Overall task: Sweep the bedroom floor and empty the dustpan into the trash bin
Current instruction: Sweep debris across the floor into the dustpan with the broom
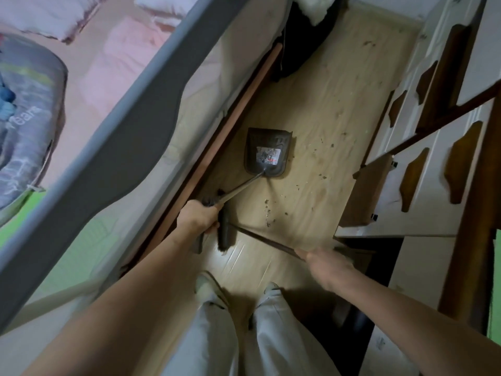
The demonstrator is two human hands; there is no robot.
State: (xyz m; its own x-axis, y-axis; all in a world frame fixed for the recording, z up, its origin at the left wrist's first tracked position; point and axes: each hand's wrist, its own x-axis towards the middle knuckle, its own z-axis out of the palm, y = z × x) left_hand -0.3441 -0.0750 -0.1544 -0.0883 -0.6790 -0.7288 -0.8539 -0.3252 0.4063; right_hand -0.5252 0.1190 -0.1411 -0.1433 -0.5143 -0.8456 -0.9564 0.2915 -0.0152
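Dark dustpan lies flat on the floor, debris over its label. My left hand fingers are clamped on its long handle; my right hand fingers are clamped on the broom stick.

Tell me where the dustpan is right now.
In the head view the dustpan sits flat on the wood floor near the frame's centre, close beside the bed frame. Its long handle runs back to the left hand, with debris scattered to its right.

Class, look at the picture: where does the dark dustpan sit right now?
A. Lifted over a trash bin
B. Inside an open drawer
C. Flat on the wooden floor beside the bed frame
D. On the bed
C: the dustpan rests on the floor, debris inside, its long handle held by the left hand.
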